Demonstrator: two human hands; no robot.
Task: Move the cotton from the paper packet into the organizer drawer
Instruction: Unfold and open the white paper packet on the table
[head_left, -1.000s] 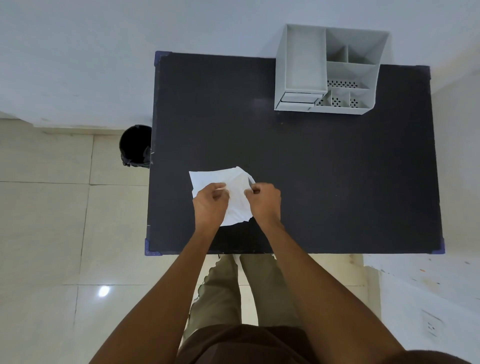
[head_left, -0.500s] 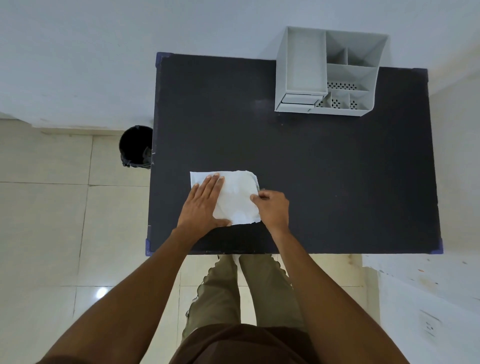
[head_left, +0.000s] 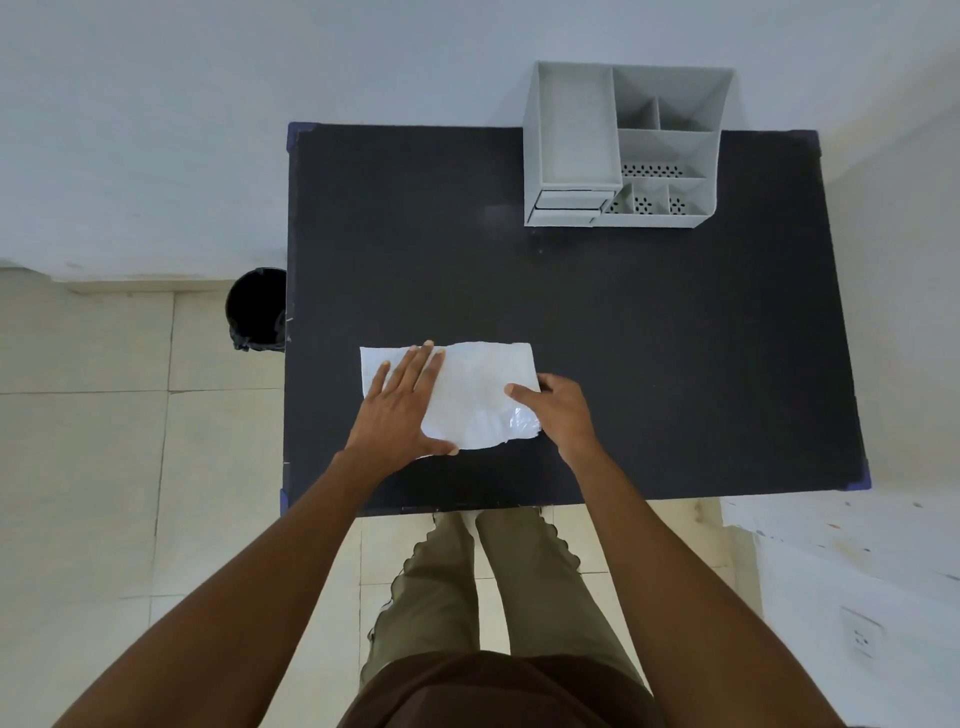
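We see the white, crumpled paper packet (head_left: 475, 395) lying flat on the black rectangular table (head_left: 649, 338). The left hand (head_left: 402, 410) presses its left half, fingers spread; the right hand (head_left: 558, 408) pinches its right edge. Far off stands the grey plastic organizer (head_left: 623, 148), drawers (head_left: 567, 206) closed.

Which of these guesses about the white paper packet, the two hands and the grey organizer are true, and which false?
1. The left hand lies flat on the white paper packet. True.
2. The grey plastic organizer stands beside the packet, touching it. False: it stands apart, at the far edge of the black table.
3. The organizer's small drawers look pushed in. True.
4. The right hand is lifted clear of the packet. False: its fingers touch the packet's right edge.
5. A black bin stands on the table. False: it stands on the floor.
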